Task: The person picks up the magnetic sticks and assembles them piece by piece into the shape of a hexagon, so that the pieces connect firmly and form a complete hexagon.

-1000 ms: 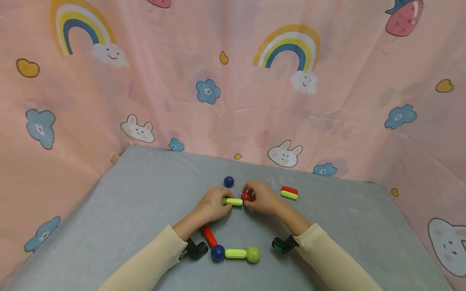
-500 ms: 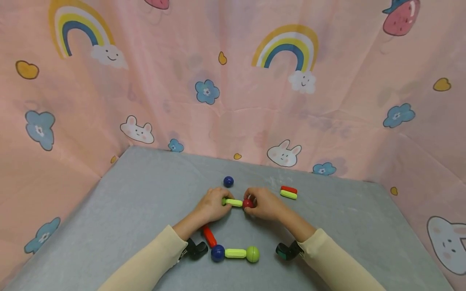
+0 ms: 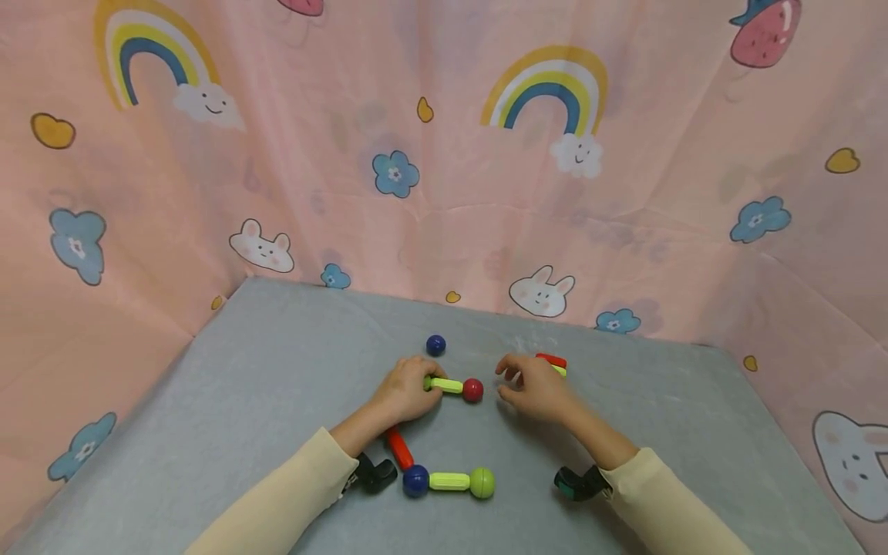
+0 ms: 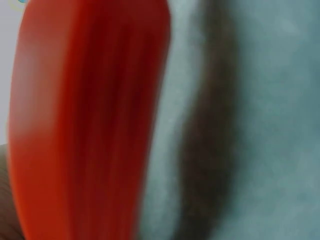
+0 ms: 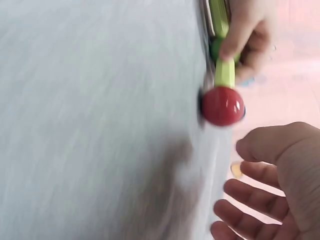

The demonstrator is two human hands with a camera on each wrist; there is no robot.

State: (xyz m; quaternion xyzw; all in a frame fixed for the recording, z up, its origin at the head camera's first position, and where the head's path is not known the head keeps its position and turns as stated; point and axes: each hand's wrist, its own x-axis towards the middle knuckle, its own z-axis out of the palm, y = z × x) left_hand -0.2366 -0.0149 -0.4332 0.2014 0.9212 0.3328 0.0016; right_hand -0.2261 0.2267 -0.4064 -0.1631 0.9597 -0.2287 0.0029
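My left hand [image 3: 404,389] pinches a green ball [image 5: 216,49] where a yellow-green rod [image 3: 447,385] joins it. On the rod's other end sits a red ball [image 3: 473,390], with no hand on it. My right hand [image 3: 537,389] is apart from that ball, to its right, fingers loosely bent around nothing. Below my left wrist a red rod [image 3: 399,449] leads to a blue ball [image 3: 415,481], then a second yellow-green rod [image 3: 449,482] and a larger green ball [image 3: 482,483]. A red rod [image 4: 90,125] fills much of the left wrist view, blurred and close.
A loose blue ball [image 3: 435,345] lies beyond my left hand. Behind my right hand are a spare red rod [image 3: 552,359] and a yellow-green one, partly covered. Pink printed cloth [image 3: 444,231] walls in the grey tabletop [image 3: 277,347].
My right hand brought the red ball down to the rod's end, let go of it and moved away to the right. My left hand has stayed in place.
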